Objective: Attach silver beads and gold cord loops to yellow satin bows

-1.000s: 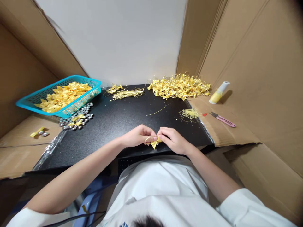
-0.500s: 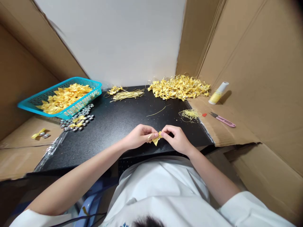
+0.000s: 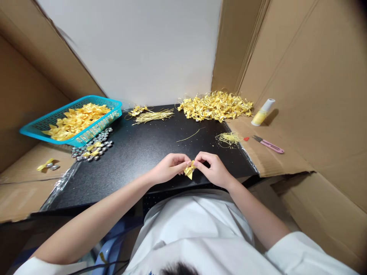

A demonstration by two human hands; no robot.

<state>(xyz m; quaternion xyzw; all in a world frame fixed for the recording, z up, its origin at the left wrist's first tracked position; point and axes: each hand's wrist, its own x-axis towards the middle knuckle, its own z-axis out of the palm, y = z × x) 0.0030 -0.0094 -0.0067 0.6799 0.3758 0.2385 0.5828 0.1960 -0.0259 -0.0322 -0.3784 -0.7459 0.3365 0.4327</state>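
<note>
Between my two hands, above the table's front edge, is a small yellow ribbon bow (image 3: 189, 172). My left hand (image 3: 171, 167) pinches it from the left with thumb and fingers. From the right, my right hand (image 3: 210, 168) has its thumb and forefinger closed at the bow's upper right side. The fingertips of both hands nearly meet and hide the middle of the bow. Whether a thread or bell is in the grip is too small to make out. Beyond the hands, a single yellow thread (image 3: 189, 136) lies on the black table (image 3: 137, 149).
At left stands a turquoise basket (image 3: 31, 131) of yellow bows, beside silver bells (image 3: 107, 144). Gold cords (image 3: 155, 116) and a pile of finished bows (image 3: 215, 107) lie at the back. Right: thread tangle (image 3: 228, 139), pink-handled snips (image 3: 269, 145), thread spool (image 3: 262, 112), cardboard walls (image 3: 309, 84).
My left fingers have shifted slightly on the bow, and more of the bow shows below them. The right hand keeps its pinch. The view has tilted a little.
</note>
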